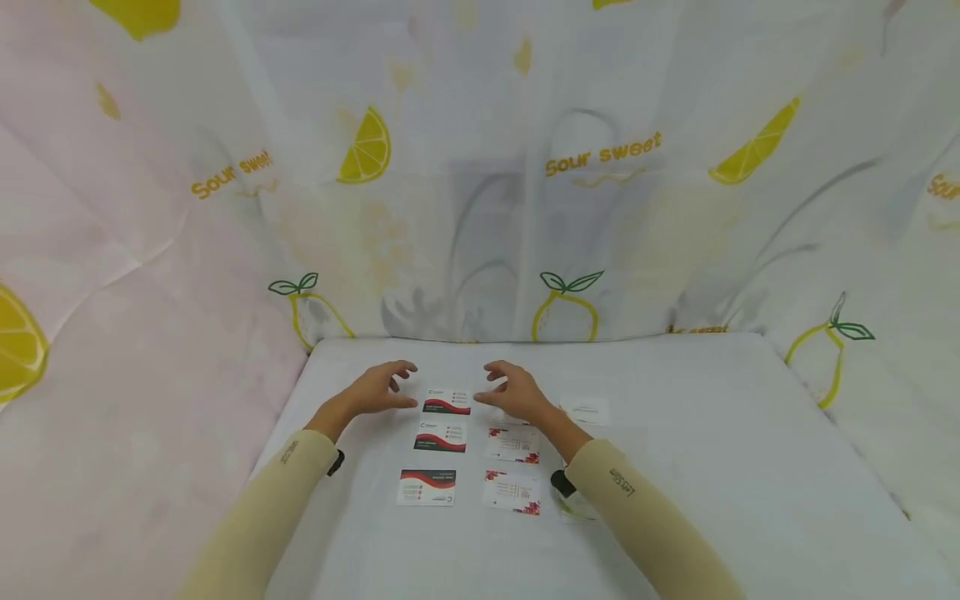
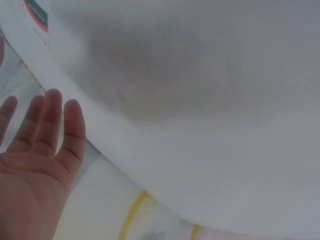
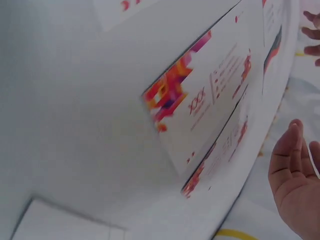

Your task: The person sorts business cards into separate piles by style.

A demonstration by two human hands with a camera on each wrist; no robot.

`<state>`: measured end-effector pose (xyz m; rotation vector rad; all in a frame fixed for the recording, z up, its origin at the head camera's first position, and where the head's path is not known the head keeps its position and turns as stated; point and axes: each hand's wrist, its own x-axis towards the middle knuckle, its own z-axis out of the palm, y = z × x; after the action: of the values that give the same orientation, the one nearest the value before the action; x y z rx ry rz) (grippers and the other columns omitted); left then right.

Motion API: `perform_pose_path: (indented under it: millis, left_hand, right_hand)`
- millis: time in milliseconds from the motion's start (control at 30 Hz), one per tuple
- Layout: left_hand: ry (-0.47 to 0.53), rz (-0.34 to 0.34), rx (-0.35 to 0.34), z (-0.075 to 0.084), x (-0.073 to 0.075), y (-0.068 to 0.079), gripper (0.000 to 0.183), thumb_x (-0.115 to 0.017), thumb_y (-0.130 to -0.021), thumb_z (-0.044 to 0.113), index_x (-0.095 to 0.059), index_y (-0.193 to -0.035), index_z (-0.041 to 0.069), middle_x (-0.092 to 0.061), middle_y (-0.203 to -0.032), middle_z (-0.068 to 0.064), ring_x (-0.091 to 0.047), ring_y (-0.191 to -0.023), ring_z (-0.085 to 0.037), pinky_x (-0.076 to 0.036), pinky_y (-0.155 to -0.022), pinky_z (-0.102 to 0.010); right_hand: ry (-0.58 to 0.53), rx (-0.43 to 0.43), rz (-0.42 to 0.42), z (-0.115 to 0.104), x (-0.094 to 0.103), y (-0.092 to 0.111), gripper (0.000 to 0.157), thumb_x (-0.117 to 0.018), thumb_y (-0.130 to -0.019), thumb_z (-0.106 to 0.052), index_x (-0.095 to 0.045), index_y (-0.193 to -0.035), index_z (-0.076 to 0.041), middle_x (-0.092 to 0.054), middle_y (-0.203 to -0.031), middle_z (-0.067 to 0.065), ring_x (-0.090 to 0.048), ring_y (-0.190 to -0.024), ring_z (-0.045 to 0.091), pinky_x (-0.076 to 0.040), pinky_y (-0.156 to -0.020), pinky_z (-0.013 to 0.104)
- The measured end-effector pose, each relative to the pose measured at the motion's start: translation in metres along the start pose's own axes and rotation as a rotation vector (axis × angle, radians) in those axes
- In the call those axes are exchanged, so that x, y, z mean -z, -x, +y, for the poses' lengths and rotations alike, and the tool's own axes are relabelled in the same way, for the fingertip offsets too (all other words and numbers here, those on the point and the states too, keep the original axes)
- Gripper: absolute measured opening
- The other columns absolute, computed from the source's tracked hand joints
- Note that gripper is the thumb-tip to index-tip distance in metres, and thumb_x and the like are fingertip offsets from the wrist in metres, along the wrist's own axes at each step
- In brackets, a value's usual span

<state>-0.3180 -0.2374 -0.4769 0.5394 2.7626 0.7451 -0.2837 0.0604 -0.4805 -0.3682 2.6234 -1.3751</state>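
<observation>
Counter (image 1: 720,467): white-covered, in front of a lemon-print backdrop (image 1: 465,167).

Left column, three business cards with red-and-dark wave bands, flat on the counter: far wave card (image 1: 447,402), between both grips, untouched by either; middle wave card (image 1: 440,437), just nearer; near wave card (image 1: 427,488), spaced wider, with band along its far edge, so reversed against the other two.

Right column, three white cards with red patterned corners, also flat: near red-cornered card (image 1: 512,492); middle red-cornered card (image 1: 513,444); far red-cornered card (image 3: 220,145), mostly hidden by the right grip in the head view.

Farther right: pale card (image 1: 587,411); faint translucent sheet (image 1: 618,450), partly behind the right sleeve (image 1: 637,508). Any further cards there: cannot tell.

Left grip (image 1: 378,389): released, with fingers loosely bent and nothing held; just left of the far wave card.

Right grip (image 1: 517,392): likewise released and without load; over the far red-cornered card, with thumb toward the far wave card.

Progress, by judgement: two columns of three apparently laid out, with rows roughly matched. Possibly left: evening up of spacing, turning of the near wave card if uniform direction wanted, and ordering of the right-hand group, too covered to assess.
</observation>
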Motion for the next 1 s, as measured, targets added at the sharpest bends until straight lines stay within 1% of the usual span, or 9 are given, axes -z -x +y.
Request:
perform_pose_path:
  millis: [67,133,233,400,567,633,767,900,1000]
  left_hand:
    - [0.03,-0.013,0.012,-0.001,-0.004,-0.005,0.063,-0.08,-0.083,0.031,-0.054,-0.136,0.009,-0.061,-0.13,-0.017,-0.062,-0.104,-0.027,-0.052,-0.088,-0.043]
    - [0.067,-0.015,0.011,-0.002,-0.01,-0.011,0.062,-0.08,-0.083,0.029,-0.054,-0.135,0.008,-0.061,-0.129,-0.018,-0.062,-0.1,-0.026,-0.053,-0.086,-0.041]
    - [0.111,-0.024,0.025,-0.002,-0.017,-0.019,0.059,-0.08,-0.084,0.027,-0.055,-0.134,0.008,-0.061,-0.127,-0.016,-0.062,-0.097,-0.024,-0.053,-0.084,-0.038]
    - [0.117,-0.05,0.066,0.0,-0.023,-0.028,0.05,-0.079,-0.084,0.024,-0.061,-0.128,0.009,-0.063,-0.119,-0.011,-0.058,-0.099,-0.023,-0.051,-0.087,-0.038]
    - [0.095,-0.084,0.102,0.003,-0.026,-0.027,0.048,-0.081,-0.082,0.022,-0.063,-0.125,0.011,-0.06,-0.116,-0.009,-0.055,-0.097,-0.023,-0.048,-0.087,-0.038]
    - [0.091,-0.09,0.111,0.004,-0.026,-0.026,0.049,-0.082,-0.081,0.021,-0.063,-0.125,0.012,-0.058,-0.117,-0.009,-0.054,-0.097,-0.023,-0.047,-0.086,-0.037]
    - [0.09,-0.091,0.099,0.007,-0.028,-0.026,0.048,-0.083,-0.079,0.019,-0.063,-0.123,0.013,-0.055,-0.119,-0.011,-0.052,-0.098,-0.024,-0.046,-0.087,-0.039]
    - [0.077,-0.091,0.112,0.009,-0.032,-0.029,0.045,-0.083,-0.08,0.016,-0.065,-0.12,0.012,-0.054,-0.118,-0.01,-0.051,-0.098,-0.024,-0.045,-0.089,-0.039]
    - [0.071,-0.079,0.126,0.011,-0.033,-0.03,0.044,-0.083,-0.079,0.014,-0.065,-0.119,0.01,-0.054,-0.117,-0.01,-0.052,-0.097,-0.024,-0.046,-0.088,-0.039]
  right_hand:
    - [0.008,-0.031,-0.001,-0.001,-0.008,-0.003,0.059,-0.078,-0.085,-0.026,-0.055,-0.136,-0.006,-0.062,-0.128,0.015,-0.065,-0.103,0.025,-0.055,-0.08,0.035]
    - [0.02,-0.043,0.005,-0.002,-0.015,-0.006,0.055,-0.078,-0.086,-0.022,-0.056,-0.134,-0.005,-0.063,-0.126,0.015,-0.065,-0.102,0.026,-0.055,-0.082,0.036]
    - [0.073,-0.057,0.0,-0.004,-0.023,-0.012,0.05,-0.077,-0.087,-0.019,-0.059,-0.131,-0.004,-0.064,-0.123,0.013,-0.063,-0.104,0.026,-0.054,-0.087,0.039]
    - [0.148,-0.08,-0.027,-0.009,-0.033,-0.023,0.046,-0.077,-0.086,-0.016,-0.061,-0.127,-0.003,-0.064,-0.121,0.013,-0.059,-0.109,0.028,-0.049,-0.098,0.043]
    - [0.192,-0.139,-0.079,-0.013,-0.044,-0.029,0.049,-0.078,-0.085,-0.018,-0.06,-0.129,-0.005,-0.062,-0.125,0.013,-0.057,-0.113,0.026,-0.046,-0.102,0.043]
    - [0.196,-0.152,-0.077,-0.014,-0.046,-0.03,0.051,-0.079,-0.084,-0.017,-0.06,-0.129,-0.003,-0.061,-0.124,0.014,-0.056,-0.113,0.027,-0.045,-0.103,0.044]
    - [0.207,-0.158,-0.049,-0.014,-0.049,-0.032,0.055,-0.082,-0.08,-0.014,-0.059,-0.129,-0.001,-0.059,-0.121,0.015,-0.055,-0.111,0.028,-0.044,-0.104,0.045]
    - [0.252,-0.176,-0.072,-0.012,-0.053,-0.036,0.059,-0.083,-0.08,-0.016,-0.058,-0.131,-0.004,-0.056,-0.123,0.013,-0.053,-0.111,0.026,-0.043,-0.106,0.042]
    - [0.284,-0.181,-0.074,-0.011,-0.055,-0.039,0.057,-0.083,-0.08,-0.017,-0.059,-0.131,-0.004,-0.055,-0.122,0.012,-0.053,-0.109,0.024,-0.043,-0.106,0.041]
